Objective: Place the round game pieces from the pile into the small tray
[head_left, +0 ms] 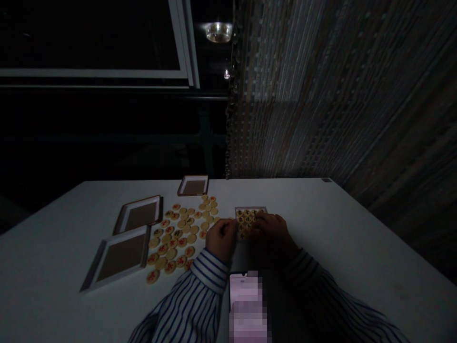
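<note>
A small shallow box (250, 208) lies near the middle of the white table, with rows of round xiangqi pieces (246, 220) marked in black inside it. My left hand (222, 239) is closed at the box's left edge; its curled fingers hide whatever they grip. Over the right side of the box, my right hand (274, 233) rests its fingertips on the pieces, with thumb and fingers apart. Shadow darkens its underside. To the left of my left hand, many loose xiangqi pieces (171, 254) lie spread out, some showing red characters, a few black, others blank side up.
Left of the loose pieces are an open white tray (146, 247) and a brown-edged box part (160, 209). Another brown-edged tray (193, 194) sits at the back. A lit phone (246, 309) lies between my forearms. A string curtain (285, 95) hangs behind the table (357, 247).
</note>
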Available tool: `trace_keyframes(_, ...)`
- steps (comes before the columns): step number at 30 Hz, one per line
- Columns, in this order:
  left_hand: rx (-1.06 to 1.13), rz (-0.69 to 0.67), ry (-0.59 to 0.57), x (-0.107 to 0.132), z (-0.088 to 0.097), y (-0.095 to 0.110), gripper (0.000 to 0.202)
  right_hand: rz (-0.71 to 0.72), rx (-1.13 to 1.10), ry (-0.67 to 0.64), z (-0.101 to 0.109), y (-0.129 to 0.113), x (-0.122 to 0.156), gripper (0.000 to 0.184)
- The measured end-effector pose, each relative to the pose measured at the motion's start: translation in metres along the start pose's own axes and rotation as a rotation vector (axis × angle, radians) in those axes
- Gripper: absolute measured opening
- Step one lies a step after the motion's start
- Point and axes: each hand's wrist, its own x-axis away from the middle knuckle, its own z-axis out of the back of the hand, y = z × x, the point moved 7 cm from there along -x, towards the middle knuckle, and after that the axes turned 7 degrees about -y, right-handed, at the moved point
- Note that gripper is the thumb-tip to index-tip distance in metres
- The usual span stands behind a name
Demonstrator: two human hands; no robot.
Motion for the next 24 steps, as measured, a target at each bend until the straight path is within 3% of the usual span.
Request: trace_keyframes(24,-0.005,-0.008,-0.004,0.000,0.000,0.001,0.024,0.064,0.026,-0.066,-0.015,0.007,-0.003,0.020)
